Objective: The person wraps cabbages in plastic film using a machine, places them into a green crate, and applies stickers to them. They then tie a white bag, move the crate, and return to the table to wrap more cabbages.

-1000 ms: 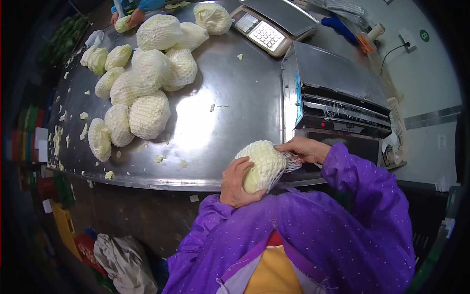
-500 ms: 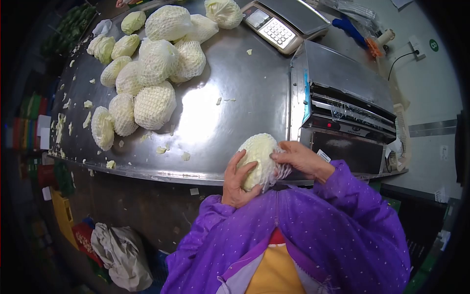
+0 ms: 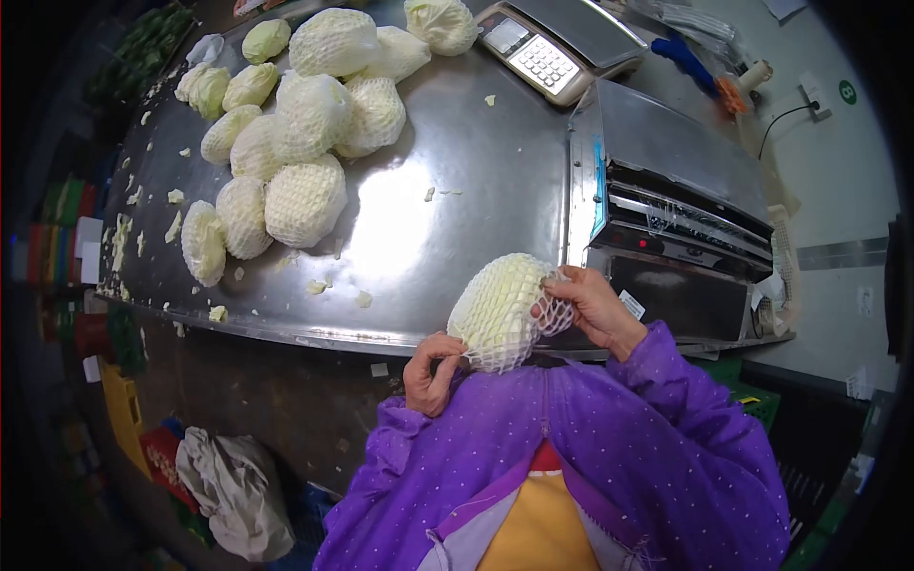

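Left hand: at the table's near edge, below the cabbage; fingers curled, pinching the lower rim of the net. A second earlier it had cupped the cabbage's side.
Right hand: at the cabbage's right end, fingertips pressed together on the bunched net there.
Cabbage: one, held between the two hands above the near edge of the table, just left of the wrapper.
Net: white mesh, now over nearly the whole head; half a second earlier the hands had been closer around it. Judged: the sleeving was almost finished.
Change: the left hand had dropped from the cabbage to the net's rim, and the head had tilted upward.
Wrapper: one film machine, right of the hands.
Pile: about twelve cabbages, most netted, far left on the table.
Scale: one, at the far edge.
Scraps: many leaf bits, uncounted.
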A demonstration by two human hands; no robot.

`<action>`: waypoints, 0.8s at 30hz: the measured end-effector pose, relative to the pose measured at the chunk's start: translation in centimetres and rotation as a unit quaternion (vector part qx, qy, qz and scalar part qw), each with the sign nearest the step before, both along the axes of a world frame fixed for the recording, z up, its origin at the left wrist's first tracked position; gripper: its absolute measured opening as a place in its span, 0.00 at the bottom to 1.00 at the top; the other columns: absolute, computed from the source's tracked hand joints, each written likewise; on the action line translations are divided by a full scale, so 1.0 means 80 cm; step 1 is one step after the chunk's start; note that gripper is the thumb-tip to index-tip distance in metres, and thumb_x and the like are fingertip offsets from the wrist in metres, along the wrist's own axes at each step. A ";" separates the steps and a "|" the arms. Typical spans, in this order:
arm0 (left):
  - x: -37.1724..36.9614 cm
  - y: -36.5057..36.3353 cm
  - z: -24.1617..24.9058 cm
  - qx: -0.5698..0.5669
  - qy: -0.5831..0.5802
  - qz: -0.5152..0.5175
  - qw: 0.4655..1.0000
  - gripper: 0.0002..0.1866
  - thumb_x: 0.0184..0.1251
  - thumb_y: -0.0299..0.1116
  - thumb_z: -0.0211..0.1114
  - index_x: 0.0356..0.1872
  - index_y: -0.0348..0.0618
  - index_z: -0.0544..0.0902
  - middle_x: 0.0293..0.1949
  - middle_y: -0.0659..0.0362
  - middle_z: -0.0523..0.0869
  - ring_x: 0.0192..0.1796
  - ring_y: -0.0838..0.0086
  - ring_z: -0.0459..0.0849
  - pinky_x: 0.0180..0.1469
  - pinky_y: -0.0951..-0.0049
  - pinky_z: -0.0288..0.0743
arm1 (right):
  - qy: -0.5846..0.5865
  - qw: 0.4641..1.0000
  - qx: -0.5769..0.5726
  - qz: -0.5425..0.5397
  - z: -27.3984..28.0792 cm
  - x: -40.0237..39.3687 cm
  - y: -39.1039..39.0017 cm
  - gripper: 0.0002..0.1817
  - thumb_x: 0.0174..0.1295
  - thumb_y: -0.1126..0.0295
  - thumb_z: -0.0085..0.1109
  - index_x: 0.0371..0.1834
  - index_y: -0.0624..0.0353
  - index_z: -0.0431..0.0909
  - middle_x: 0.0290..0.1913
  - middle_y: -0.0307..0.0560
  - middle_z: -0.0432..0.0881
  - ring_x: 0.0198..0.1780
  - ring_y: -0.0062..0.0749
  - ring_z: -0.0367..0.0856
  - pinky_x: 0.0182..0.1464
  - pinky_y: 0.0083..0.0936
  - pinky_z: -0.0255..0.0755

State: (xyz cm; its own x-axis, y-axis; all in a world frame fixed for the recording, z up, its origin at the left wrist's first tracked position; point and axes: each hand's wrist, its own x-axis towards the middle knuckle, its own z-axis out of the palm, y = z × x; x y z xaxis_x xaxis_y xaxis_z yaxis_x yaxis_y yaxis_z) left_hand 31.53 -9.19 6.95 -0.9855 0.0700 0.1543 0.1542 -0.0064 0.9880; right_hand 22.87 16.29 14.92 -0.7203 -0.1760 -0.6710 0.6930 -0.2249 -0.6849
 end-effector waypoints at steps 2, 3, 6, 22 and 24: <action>0.006 -0.004 -0.010 0.005 -0.023 0.008 1.000 0.03 0.63 0.20 0.57 0.36 0.38 0.76 0.38 0.56 0.83 0.46 0.68 0.80 0.58 0.65 0.66 | 0.071 0.985 0.147 0.062 -0.013 -0.008 0.016 0.19 0.61 0.68 0.58 0.49 0.72 0.69 0.33 0.49 0.81 0.25 0.27 0.81 0.25 0.19 0.73; 0.007 -0.005 -0.012 0.018 -0.039 0.017 0.999 0.03 0.64 0.20 0.56 0.37 0.37 0.76 0.39 0.56 0.83 0.46 0.70 0.79 0.57 0.68 0.67 | 0.108 0.966 0.211 0.100 -0.018 -0.012 0.023 0.20 0.61 0.67 0.59 0.49 0.70 0.69 0.36 0.50 0.80 0.29 0.28 0.81 0.27 0.21 0.73; 0.012 -0.001 -0.011 0.098 -0.089 0.067 0.989 0.03 0.66 0.21 0.55 0.39 0.36 0.75 0.40 0.55 0.82 0.46 0.73 0.79 0.55 0.74 0.67 | 0.201 0.901 0.342 0.174 -0.049 -0.015 0.030 0.22 0.61 0.61 0.59 0.52 0.65 0.69 0.45 0.52 0.78 0.41 0.30 0.80 0.35 0.25 0.72; 0.007 -0.007 0.037 -0.185 -0.004 -0.059 0.981 0.22 0.45 0.24 0.73 0.45 0.42 0.79 0.40 0.53 0.79 0.45 0.63 0.77 0.50 0.68 0.70 | 0.198 0.961 0.190 0.040 -0.051 0.040 0.000 0.11 0.60 0.64 0.62 0.35 0.62 0.79 0.27 0.32 0.75 0.28 0.11 0.66 0.32 0.11 0.60; 0.012 -0.009 0.009 -0.192 0.067 -0.029 0.979 0.19 0.45 0.23 0.72 0.42 0.41 0.80 0.38 0.53 0.80 0.44 0.62 0.78 0.49 0.68 0.71 | 0.194 0.944 0.245 0.105 -0.022 0.043 0.006 0.11 0.60 0.65 0.62 0.37 0.63 0.79 0.29 0.33 0.77 0.29 0.11 0.68 0.33 0.12 0.63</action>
State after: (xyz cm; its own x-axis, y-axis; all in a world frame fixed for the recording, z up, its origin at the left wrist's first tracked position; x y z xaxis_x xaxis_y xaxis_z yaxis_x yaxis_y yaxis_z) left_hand 32.48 -9.92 7.68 -0.9510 0.2032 0.2331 0.2927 0.3483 0.8905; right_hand 26.33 16.76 13.17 -0.9124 -0.0791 -0.4016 0.3624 0.3000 -0.8824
